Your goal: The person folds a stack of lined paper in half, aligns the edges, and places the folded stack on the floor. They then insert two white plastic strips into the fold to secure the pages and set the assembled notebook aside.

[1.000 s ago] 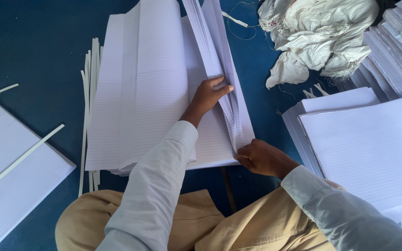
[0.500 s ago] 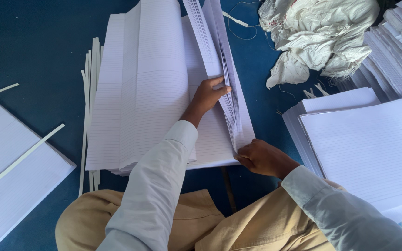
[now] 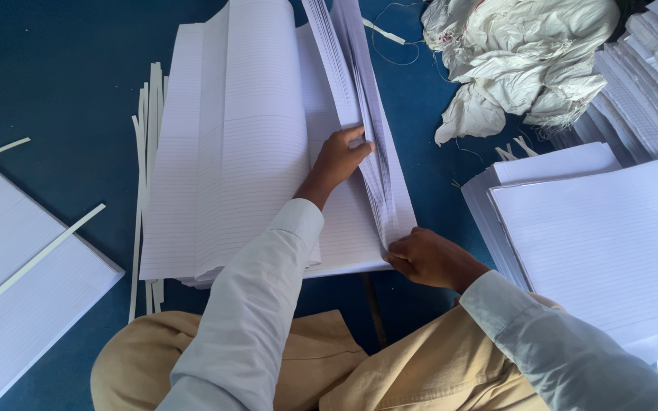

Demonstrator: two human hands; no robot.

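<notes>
1. The left hand (image 3: 338, 158) pinches a raised sheaf of white ruled paper sheets (image 3: 359, 99) above the flat ruled stack (image 3: 230, 152) on the blue floor (image 3: 55, 76); a loose pinch could spill sheets.
2. The right hand (image 3: 429, 259), fingers curled on the sheaf's near corner, could crease it.

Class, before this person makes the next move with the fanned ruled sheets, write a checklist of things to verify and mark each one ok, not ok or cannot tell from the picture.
1. Left hand pressed against the raised fan of sheets: ok.
2. Right hand has a grip on the near corner of the fan: ok.
3. Main stack of ruled paper lying flat on the blue surface: ok.
4. Edges of the main stack squared: not ok, layers sit offset.
5. Loose paper strips clear of the stack: not ok, they lie along its left edge.
6. Number of sheets in the fan: cannot tell.
</notes>
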